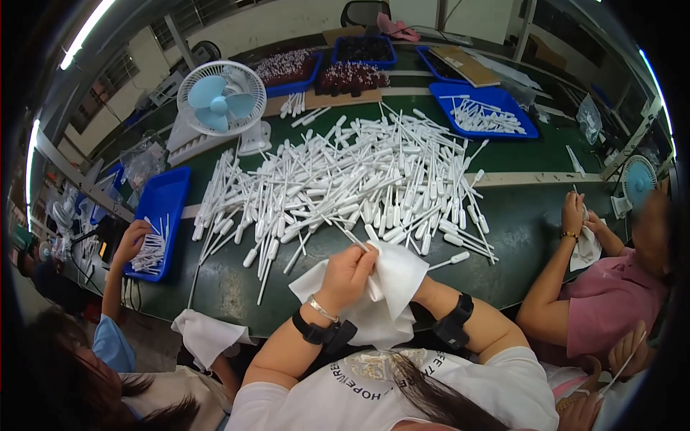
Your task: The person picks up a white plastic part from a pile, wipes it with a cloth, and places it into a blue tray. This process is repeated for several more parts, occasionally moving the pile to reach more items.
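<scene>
My left hand (349, 273) is closed in a pinch just in front of the pile. A white plastic stick (356, 240) pokes out from its fingertips toward the pile. A white cloth (399, 276) drapes beside those fingers and hangs down toward my lap. My right hand (424, 293) goes in under this cloth; its fingers are hidden. Beyond both hands lies a large heap of white plastic sticks (338, 179), each with a slim shaft and a thicker, bulb-like end. One loose stick (449, 261) rests on the green table just right of the cloth.
A blue tray of sticks (185, 179) stands at left, with a co-worker's hand (131, 243) at it. Another blue tray (528, 129) is at far right. A fan (221, 98) stands at back left. At right, a co-worker's hands (573, 213) hold a cloth.
</scene>
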Demonstrator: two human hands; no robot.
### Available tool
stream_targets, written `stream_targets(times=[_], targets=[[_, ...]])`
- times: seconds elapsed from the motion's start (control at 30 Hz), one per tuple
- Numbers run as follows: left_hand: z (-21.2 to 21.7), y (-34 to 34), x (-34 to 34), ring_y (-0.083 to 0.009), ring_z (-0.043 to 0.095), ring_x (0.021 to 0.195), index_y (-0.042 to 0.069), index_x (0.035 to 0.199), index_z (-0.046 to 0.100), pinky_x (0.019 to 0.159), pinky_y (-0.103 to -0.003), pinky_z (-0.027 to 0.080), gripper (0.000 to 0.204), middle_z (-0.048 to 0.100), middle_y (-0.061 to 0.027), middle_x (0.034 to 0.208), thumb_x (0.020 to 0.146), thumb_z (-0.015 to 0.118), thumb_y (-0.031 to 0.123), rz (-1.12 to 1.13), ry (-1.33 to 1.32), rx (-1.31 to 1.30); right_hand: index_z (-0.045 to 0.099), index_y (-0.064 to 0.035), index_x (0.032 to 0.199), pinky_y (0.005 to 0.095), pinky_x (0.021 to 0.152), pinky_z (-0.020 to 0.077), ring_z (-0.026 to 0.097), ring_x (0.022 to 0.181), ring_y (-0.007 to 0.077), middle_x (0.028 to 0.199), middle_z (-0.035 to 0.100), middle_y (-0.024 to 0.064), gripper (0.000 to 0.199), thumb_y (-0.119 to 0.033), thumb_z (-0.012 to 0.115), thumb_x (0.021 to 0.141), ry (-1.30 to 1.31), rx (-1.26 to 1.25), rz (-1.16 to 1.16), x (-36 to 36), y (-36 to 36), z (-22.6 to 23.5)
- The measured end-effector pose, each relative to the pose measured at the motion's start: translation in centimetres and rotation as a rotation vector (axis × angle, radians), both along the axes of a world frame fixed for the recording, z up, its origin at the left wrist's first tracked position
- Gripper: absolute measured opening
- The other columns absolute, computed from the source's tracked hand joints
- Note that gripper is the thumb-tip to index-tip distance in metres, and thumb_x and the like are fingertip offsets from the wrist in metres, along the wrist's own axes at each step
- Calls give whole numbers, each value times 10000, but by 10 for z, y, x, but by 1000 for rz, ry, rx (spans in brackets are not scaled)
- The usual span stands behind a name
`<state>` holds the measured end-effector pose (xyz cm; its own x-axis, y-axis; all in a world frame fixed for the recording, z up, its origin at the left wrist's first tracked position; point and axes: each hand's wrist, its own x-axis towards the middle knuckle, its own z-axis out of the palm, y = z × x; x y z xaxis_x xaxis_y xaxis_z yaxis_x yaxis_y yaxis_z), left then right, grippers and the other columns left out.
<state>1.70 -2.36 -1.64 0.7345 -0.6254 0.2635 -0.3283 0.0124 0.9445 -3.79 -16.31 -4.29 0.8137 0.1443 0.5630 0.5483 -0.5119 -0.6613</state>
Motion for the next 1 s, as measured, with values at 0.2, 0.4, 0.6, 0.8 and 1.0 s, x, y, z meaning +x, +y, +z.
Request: stream_targets(times=[0.2, 0.4, 0.6, 0.8, 1.0], targets=[[10, 3, 14, -51, 443, 506, 24, 808, 538, 470, -173, 338, 191, 521, 0, 588, 876, 448, 178, 259, 327, -207, 428, 2, 1164, 336, 738, 422, 532, 837, 258, 930, 534, 135, 454, -189, 546, 769, -72, -366, -124, 5, -3, 27], [-5, 6, 38, -81, 450, 518, 14, 832, 500, 527, -205, 398, 199, 488, -15, 585, 899, 407, 176, 205, 493, -579, 445, 3, 1144, 334, 760, 426, 539, 880, 255, 966, 542, 135, 421, -143, 539, 760, 148, 50, -74, 5, -14, 1], [-4, 19, 25, -132, 478, 559, 14, 807, 514, 532, -255, 413, 140, 508, -41, 647, 865, 448, 124, 244, 179, -260, 410, 23, 1177, 349, 910, 361, 474, 1051, 289, 1134, 490, 154, 479, -189, 541, 767, 165, -132, -56, 23, 2, -6], [-11, -13, -5, -89, 466, 632, 23, 874, 514, 581, -231, 402, 173, 502, -22, 714, 889, 406, 158, -74, 169, -211, 371, 31, 1200, 298, 916, 323, 430, 1046, 209, 1132, 442, 117, 390, -167, 396, 865, 326, 296, 148, 10, 1, -51], [-10, 1, 7, -63, 478, 628, 29, 882, 508, 584, -200, 399, 204, 513, 3, 713, 898, 407, 205, 6, 466, -330, 435, 7, 1139, 212, 750, 394, 485, 806, 109, 886, 494, 22, 325, -182, 403, 877, 506, 964, 229, 2, 21, 11]])
